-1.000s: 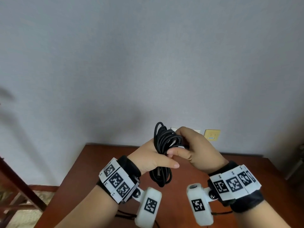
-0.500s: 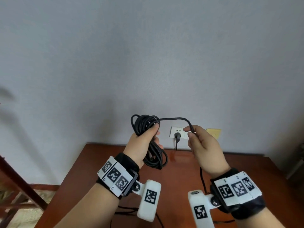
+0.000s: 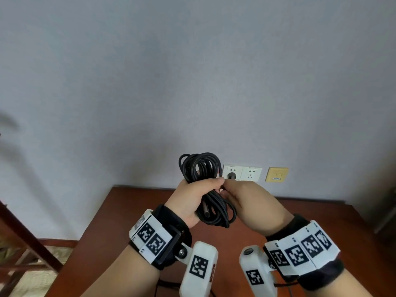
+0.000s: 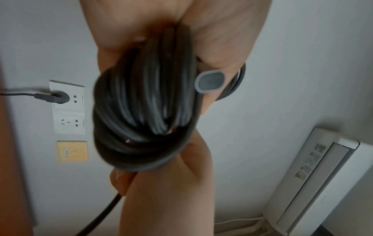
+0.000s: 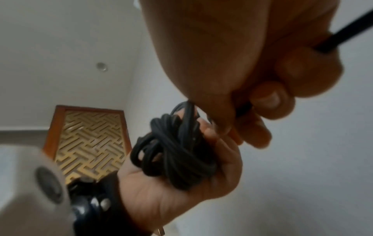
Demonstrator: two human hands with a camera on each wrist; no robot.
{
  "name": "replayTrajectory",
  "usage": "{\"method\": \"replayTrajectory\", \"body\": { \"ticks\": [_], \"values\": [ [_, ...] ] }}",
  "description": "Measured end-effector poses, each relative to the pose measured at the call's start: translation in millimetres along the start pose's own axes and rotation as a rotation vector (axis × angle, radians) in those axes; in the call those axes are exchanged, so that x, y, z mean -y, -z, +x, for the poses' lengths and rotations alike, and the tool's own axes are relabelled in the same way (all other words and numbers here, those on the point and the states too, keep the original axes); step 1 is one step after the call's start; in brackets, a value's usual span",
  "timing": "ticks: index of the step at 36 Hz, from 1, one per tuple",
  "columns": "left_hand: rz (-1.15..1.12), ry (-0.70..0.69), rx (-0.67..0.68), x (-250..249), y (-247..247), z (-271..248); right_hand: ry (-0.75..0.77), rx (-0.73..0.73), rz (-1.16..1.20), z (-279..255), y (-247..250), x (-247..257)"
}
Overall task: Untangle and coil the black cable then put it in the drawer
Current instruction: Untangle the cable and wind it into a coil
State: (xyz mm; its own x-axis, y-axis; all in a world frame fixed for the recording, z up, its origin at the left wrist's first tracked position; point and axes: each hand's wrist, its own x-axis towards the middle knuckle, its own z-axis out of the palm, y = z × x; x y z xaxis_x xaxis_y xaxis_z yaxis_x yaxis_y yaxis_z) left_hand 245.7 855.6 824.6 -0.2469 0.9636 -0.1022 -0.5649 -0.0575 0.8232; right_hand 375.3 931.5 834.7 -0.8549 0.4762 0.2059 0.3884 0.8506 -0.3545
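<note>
The black cable [image 3: 202, 174] is gathered into a bundle of loops above the brown table [image 3: 132, 211]. My left hand [image 3: 192, 200] grips the bundle around its middle, loops sticking out above and below the fist. A metal-tipped cable end [image 3: 206, 211] hangs in the lower loops. My right hand [image 3: 246, 200] is right beside the bundle and pinches a strand of the cable [image 5: 243, 110] between thumb and fingers; a free length runs off past it [image 5: 347, 27]. The bundle [image 4: 145, 102] fills the left wrist view, with the right hand [image 4: 167, 183] under it. No drawer is in view.
Behind the hands a white wall socket [image 3: 242, 173] has a dark plug in it, and a yellow plate [image 3: 276, 174] sits to its right. A wooden chair frame [image 3: 19, 239] stands at the left. An air conditioner [image 4: 315, 180] is on the wall.
My right hand, which held a strand out to the right half a second ago, has come back to the bundle. The left hand has shifted right with the loops.
</note>
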Motion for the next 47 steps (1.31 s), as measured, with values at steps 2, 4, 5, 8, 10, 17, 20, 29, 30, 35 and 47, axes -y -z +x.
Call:
{"method": "replayTrajectory", "body": {
  "ticks": [2, 4, 5, 8, 10, 17, 20, 29, 30, 35, 47],
  "values": [
    [0.022, -0.009, -0.025, 1, 0, 0, -0.035, 0.13, -0.09, 3, 1, 3],
    [0.043, -0.025, -0.045, 3, -2, -1, -0.101, 0.194, -0.117, 3, 2, 4],
    [0.048, -0.039, -0.052, 5, -3, -1, -0.112, 0.16, -0.118, 1, 3, 4],
    [0.029, -0.04, -0.032, 8, -6, -3, -0.077, 0.075, -0.107, -6, 7, 5],
    [0.02, -0.013, -0.003, 8, -6, -5, -0.055, 0.106, -0.081, -6, 8, 7],
    [0.086, 0.062, 0.057, 7, -12, -8, -0.01, 0.162, 0.001, -4, 13, 9],
    [0.087, 0.036, 0.049, 2, -16, -8, 0.04, 0.124, 0.089, -4, 6, 5],
    [-0.301, -0.139, -0.202, -14, 0, 3, -0.143, -0.028, 0.441, -20, -17, -34],
    [-0.307, -0.149, -0.255, -18, 5, 5, -0.19, -0.027, 0.472, -21, -17, -40],
    [-0.356, -0.182, -0.41, -38, 25, 7, -0.232, -0.052, 0.586, -28, -11, -53],
    [0.377, -0.414, -0.613, -29, 35, 13, 0.239, 0.048, 0.035, -19, 12, -23]
  ]
}}
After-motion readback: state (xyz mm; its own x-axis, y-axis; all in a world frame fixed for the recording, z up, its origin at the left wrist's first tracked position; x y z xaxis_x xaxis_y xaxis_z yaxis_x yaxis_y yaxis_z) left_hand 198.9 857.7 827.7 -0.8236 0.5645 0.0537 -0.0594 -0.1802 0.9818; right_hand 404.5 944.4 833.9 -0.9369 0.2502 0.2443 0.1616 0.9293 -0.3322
